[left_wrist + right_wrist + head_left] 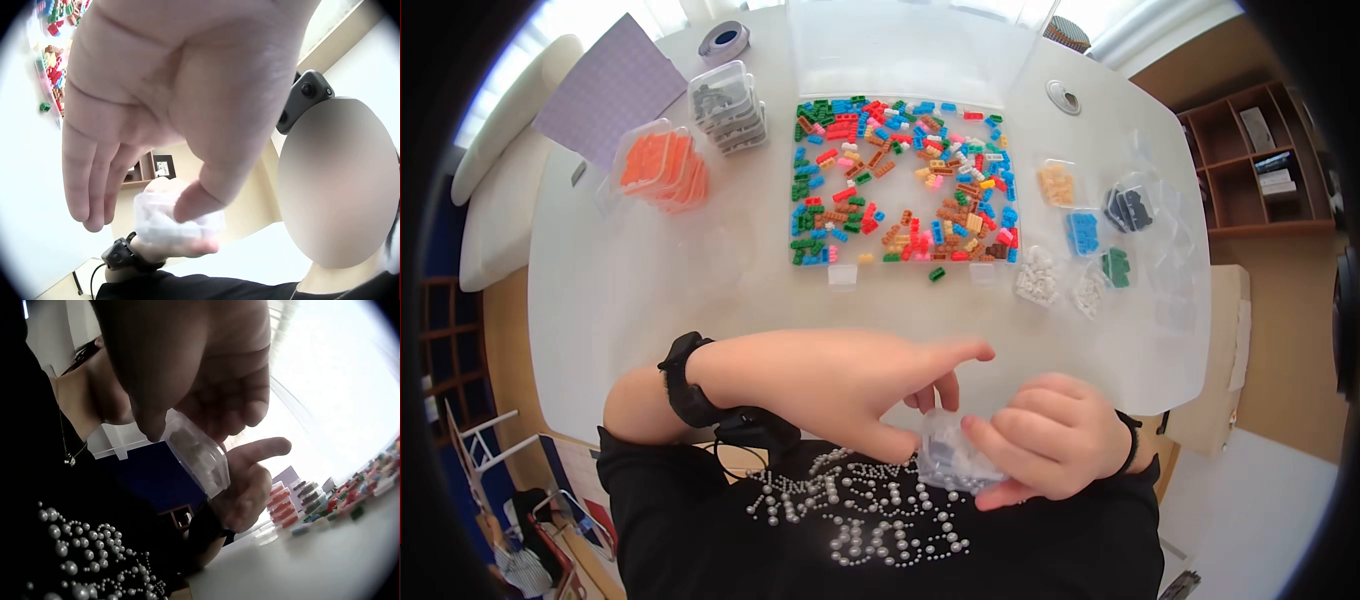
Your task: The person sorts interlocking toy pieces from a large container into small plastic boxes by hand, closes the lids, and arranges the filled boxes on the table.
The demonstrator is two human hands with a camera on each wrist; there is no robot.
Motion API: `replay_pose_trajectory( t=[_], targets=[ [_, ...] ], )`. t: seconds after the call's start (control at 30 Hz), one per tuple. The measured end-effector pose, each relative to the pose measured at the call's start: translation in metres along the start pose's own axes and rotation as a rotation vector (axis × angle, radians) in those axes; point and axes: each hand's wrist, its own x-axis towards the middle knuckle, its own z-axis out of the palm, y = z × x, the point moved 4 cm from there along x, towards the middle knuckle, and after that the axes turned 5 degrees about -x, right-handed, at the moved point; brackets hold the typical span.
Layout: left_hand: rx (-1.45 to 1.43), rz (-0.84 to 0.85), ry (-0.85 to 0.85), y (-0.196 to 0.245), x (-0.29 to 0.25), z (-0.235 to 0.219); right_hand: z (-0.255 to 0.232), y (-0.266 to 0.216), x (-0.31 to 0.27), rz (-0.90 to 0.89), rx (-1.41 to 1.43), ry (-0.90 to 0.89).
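My right hand [1050, 435] grips a small clear plastic box [952, 450] close to the chest, thumb on one side and fingers on the other. Whitish pieces show through the wall of the box [199, 453] in the right wrist view. My left hand [840, 375] is beside it, index finger stretched out to the right. In the left wrist view the left hand [169, 94] has its fingers fairly straight, and its thumb overlaps the box.
A clear tray [905, 262] of mixed coloured bricks lies ahead, one green brick [937, 274] in front. Stacked boxes of orange pieces [662, 165] and grey pieces [728, 105] stand left. Small boxes of blue [1083, 232], yellow [1056, 184] and white pieces [1037, 277] sit right.
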Motion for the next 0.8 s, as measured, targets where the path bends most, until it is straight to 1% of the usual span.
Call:
replay_pose_trajectory(
  t=[0.03, 0.1, 0.23, 0.3, 0.33, 0.4, 0.5, 0.73, 0.8],
  targets=[
    [0.001, 0.002, -0.002, -0.001, 0.000, 0.000, 0.000, 0.001, -0.001, 0.002, -0.002, -0.001],
    [-0.059, 0.015, 0.011, -0.003, 0.001, 0.000, 0.001, 0.006, -0.003, 0.107, -0.132, -0.006],
    [0.028, -0.031, 0.026, 0.002, 0.005, 0.003, 0.004, 0.003, 0.001, 0.130, -0.145, -0.036],
    [-0.019, -0.061, 0.014, 0.001, 0.005, 0.004, 0.010, 0.003, 0.004, 0.161, 0.038, -0.099],
    [-0.019, -0.062, 0.013, 0.002, 0.006, 0.004, 0.011, 0.004, 0.005, 0.162, 0.037, -0.098],
    [-0.062, -0.040, -0.095, 0.007, 0.008, 0.009, 0.010, 0.003, 0.006, 0.084, 0.148, -0.061],
    [-0.100, -0.068, -0.132, 0.010, 0.006, 0.011, 0.011, -0.001, 0.005, 0.073, 0.130, -0.057],
    [-0.100, -0.048, -0.131, 0.008, 0.007, 0.013, 0.015, -0.002, 0.005, 0.036, 0.190, -0.094],
    [-0.051, 0.001, -0.041, 0.005, 0.008, 0.013, 0.015, 0.000, 0.005, 0.054, 0.211, -0.195]
  ],
)
